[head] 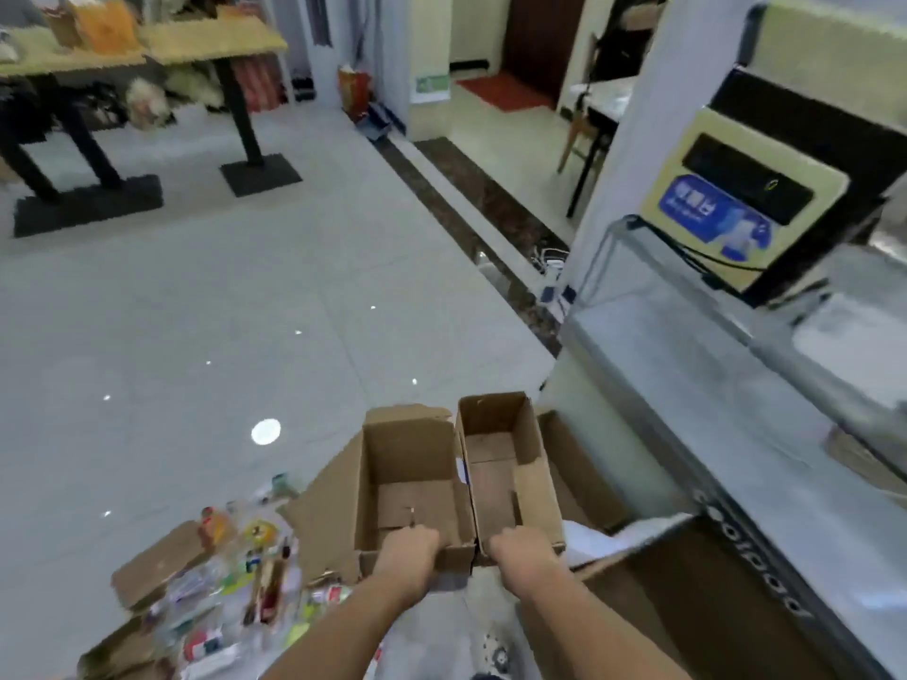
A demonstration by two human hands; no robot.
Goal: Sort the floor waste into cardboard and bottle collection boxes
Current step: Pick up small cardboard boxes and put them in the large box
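Note:
Two open brown cardboard boxes stand side by side in front of me, both with nothing inside. My left hand [410, 549] grips the near rim of the left box [410, 463]. My right hand [520, 547] grips the near rim of the right box [495, 434]. On the floor at the lower left lies a heap of waste [235, 581]: plastic bottles, wrappers and flattened cardboard pieces [157, 561]. Whether the boxes rest on the floor or hang just above it, I cannot tell.
A glass-topped counter [736, 385] with a yellow payment device [741, 198] runs along the right. More flat cardboard [574, 463] lies between the boxes and the counter. Tables [147, 46] on black bases stand at the far left. Grey tiled floor [221, 311] stretches ahead.

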